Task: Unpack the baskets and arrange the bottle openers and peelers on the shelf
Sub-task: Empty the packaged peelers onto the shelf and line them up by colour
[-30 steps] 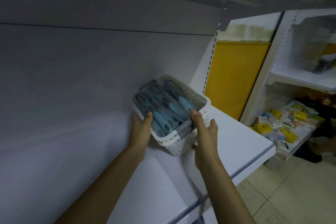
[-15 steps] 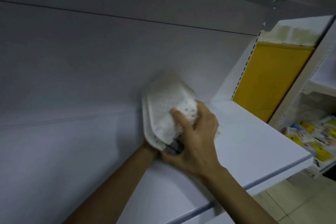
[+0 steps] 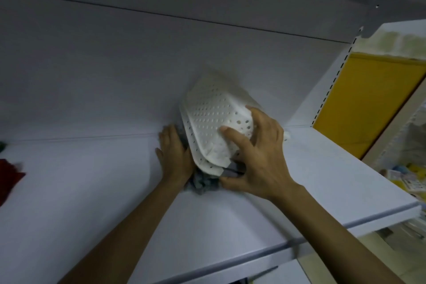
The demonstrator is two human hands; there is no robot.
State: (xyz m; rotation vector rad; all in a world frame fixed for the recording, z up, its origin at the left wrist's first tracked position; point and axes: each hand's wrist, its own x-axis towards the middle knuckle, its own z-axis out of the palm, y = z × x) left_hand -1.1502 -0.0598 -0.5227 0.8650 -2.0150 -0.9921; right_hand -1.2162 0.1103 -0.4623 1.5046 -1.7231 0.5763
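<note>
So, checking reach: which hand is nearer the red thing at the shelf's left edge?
Left. The left hand rests against the upturned basket's left side, toward the red thing; the right hand grips the basket from its right, farther away.

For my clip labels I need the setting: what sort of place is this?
Probably a shop or its stockroom. It has a white retail shelf on a slotted upright and small packaged goods on the neighbouring unit. The right hand holds a perforated basket upturned over the shelf.
</note>
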